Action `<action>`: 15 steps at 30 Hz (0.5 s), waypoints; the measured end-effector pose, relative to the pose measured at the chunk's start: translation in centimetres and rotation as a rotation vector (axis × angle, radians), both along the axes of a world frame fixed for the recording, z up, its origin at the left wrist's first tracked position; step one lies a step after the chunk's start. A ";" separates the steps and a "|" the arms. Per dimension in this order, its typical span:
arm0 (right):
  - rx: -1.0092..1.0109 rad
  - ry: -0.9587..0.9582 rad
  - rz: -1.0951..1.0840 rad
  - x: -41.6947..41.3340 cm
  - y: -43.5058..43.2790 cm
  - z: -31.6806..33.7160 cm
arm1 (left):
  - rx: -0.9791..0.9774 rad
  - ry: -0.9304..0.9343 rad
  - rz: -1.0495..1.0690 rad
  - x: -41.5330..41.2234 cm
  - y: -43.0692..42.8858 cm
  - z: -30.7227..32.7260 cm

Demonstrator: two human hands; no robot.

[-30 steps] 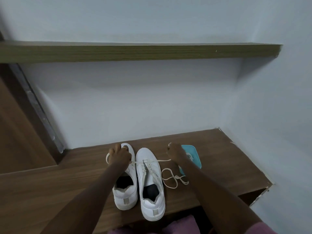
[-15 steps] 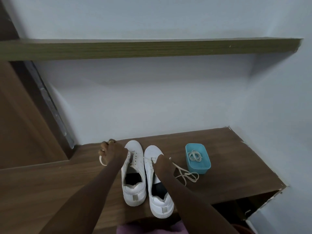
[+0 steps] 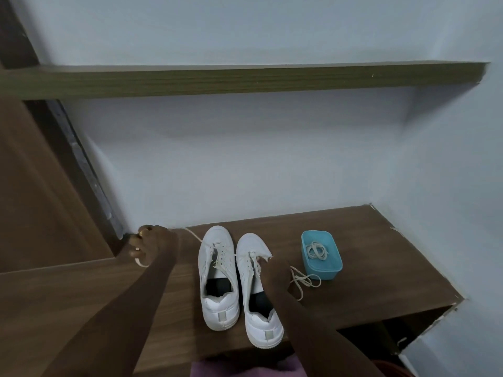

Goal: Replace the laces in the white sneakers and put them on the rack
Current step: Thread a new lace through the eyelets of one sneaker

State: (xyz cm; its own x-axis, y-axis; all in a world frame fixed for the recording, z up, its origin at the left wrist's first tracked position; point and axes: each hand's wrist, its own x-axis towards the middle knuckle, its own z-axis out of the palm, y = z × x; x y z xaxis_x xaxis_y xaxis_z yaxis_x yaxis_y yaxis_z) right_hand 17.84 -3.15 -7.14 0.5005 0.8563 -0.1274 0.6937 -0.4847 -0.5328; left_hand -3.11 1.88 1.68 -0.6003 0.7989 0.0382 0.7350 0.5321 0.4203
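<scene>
Two white sneakers stand side by side on the wooden shelf (image 3: 367, 240), toes to the wall. The left sneaker (image 3: 217, 276) has a cream lace (image 3: 194, 235) running taut from its front eyelets to my left hand (image 3: 152, 244), which grips it far out to the left by the wall corner. My right hand (image 3: 275, 274) rests on the tongue area of the right sneaker (image 3: 257, 300) and pinches its lace. The rest of that lace (image 3: 303, 280) lies looped on the wood to the right of the shoe.
A small blue tub (image 3: 321, 255) with coiled laces (image 3: 315, 250) inside stands right of the shoes. A long wooden shelf (image 3: 245, 80) spans the wall above. A brown door panel (image 3: 35, 202) is at the left. An opening lies below the shelf's right front edge.
My left hand has pulled the left shoe's lace further out to the left. My right hand came back from beside the tub onto the right sneaker.
</scene>
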 end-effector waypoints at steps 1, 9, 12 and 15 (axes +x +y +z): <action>-0.015 0.007 -0.019 0.3 -0.1 0.1 | -0.025 -0.013 -0.052 0.8 -0.1 -0.4; -0.120 0.430 -0.064 1.7 0.5 0.0 | 0.006 0.042 -0.701 5.8 -0.2 -4.0; -0.075 0.617 -0.085 1.4 0.9 -0.3 | -0.100 0.216 -0.869 7.8 -1.0 -5.0; 0.019 0.779 -0.126 1.2 1.9 -0.6 | -0.133 0.324 -0.817 8.9 -1.3 -5.9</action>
